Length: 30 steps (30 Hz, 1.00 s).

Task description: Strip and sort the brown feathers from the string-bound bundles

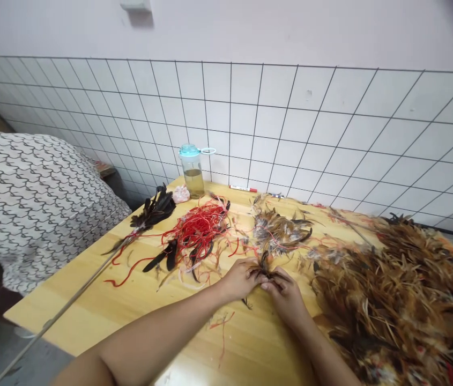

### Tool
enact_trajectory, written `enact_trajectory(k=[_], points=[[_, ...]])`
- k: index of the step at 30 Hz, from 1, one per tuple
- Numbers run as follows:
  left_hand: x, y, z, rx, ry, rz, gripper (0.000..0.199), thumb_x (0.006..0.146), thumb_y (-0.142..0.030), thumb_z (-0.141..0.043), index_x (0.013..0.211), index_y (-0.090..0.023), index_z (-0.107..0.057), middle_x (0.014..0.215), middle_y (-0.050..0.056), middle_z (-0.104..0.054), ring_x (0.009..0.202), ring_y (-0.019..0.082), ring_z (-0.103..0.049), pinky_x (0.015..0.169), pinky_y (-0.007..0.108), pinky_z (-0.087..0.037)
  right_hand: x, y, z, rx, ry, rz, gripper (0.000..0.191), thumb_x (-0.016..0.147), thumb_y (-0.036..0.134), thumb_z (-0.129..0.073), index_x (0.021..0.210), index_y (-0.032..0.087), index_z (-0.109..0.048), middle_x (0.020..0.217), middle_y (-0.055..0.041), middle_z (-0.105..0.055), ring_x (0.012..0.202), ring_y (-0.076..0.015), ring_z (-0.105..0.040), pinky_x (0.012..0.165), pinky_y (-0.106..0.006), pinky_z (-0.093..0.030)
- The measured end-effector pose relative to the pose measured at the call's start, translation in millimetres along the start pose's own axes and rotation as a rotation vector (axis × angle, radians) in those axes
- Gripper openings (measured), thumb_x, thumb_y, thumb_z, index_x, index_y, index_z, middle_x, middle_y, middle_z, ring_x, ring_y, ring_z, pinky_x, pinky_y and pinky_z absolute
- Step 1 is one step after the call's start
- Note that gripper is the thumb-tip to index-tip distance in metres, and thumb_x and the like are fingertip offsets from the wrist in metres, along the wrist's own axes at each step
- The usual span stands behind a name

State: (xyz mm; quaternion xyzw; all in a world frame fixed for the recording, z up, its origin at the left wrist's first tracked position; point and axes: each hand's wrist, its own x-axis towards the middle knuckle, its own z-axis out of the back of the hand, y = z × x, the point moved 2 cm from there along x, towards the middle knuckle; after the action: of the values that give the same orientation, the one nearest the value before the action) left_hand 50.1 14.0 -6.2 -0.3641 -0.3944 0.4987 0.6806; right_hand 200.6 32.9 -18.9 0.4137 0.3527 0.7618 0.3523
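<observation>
A small bunch of dark brown feathers is pinched between both of my hands over the middle of the table. My left hand has its fingers closed on the bunch from the left. From the right, my right hand closes on the same bunch, the two thumbs nearly touching. Just beyond my hands lies a loose pile of brown and grey feathers. A tangle of red string lies to the left of it, with a few black feathers at its near side.
A large heap of brown feathers covers the table's right side. At the left edge rests a long stick with black feathers at its end. A bottle and a marker are by the tiled wall. Patterned cloth hangs at left.
</observation>
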Motion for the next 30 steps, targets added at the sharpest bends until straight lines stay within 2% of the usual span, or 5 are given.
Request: enact_trajectory(k=[9,16,22,25,30], points=[[9,3,-0.8,0.007,0.020,-0.028,0.017,0.081,-0.024,-0.056,0.069,-0.019,-0.066,0.080,0.004,-0.069,0.080,0.017,-0.063,0.080,0.029,-0.050,0,-6,3,0.029,-0.029,-0.050,0.017,0.080,0.031,-0.058,0.065,0.025,-0.064,0.065,-0.0036,-0.058,0.064,-0.0206,-0.057,0.058,-0.032,-0.049],[11,-3,3.0,-0.252,0.041,-0.025,0.010,0.076,-0.024,-0.063,0.068,-0.022,-0.068,0.081,0.002,-0.070,0.080,0.017,-0.063,0.077,0.028,-0.050,5,-5,7,-0.036,0.020,-0.065,0.024,0.082,0.032,-0.055,0.059,0.024,-0.058,0.062,-0.0030,-0.054,0.061,-0.0199,-0.053,0.055,-0.031,-0.045],[9,0,2.8,-0.400,0.021,-0.063,0.019,0.076,-0.034,-0.068,0.079,-0.015,-0.068,0.086,0.007,-0.068,0.079,0.017,-0.062,0.076,0.028,-0.049,5,-9,10,-0.014,0.021,-0.111,0.028,0.081,0.036,-0.054,0.056,0.022,-0.054,0.062,-0.0027,-0.054,0.060,-0.0184,-0.051,0.056,-0.030,-0.043],[11,6,12.1,-0.287,-0.070,-0.047,0.022,0.073,-0.029,-0.070,0.089,-0.015,-0.066,0.087,0.005,-0.066,0.080,0.015,-0.060,0.075,0.026,-0.048,2,-18,14,-0.032,-0.021,-0.199,0.031,0.079,0.043,-0.055,0.056,0.022,-0.054,0.057,-0.0019,-0.053,0.057,-0.0178,-0.049,0.054,-0.030,-0.041],[16,17,53.2,0.065,-0.415,0.046,0.009,0.082,-0.023,-0.056,0.085,-0.017,-0.061,0.079,0.002,-0.060,0.074,0.012,-0.054,0.071,0.025,-0.043,-2,-29,22,0.055,-0.090,-0.333,0.039,0.078,0.054,-0.057,0.058,0.021,-0.049,0.059,0.0006,-0.047,0.059,-0.0150,-0.044,0.056,-0.027,-0.038]])
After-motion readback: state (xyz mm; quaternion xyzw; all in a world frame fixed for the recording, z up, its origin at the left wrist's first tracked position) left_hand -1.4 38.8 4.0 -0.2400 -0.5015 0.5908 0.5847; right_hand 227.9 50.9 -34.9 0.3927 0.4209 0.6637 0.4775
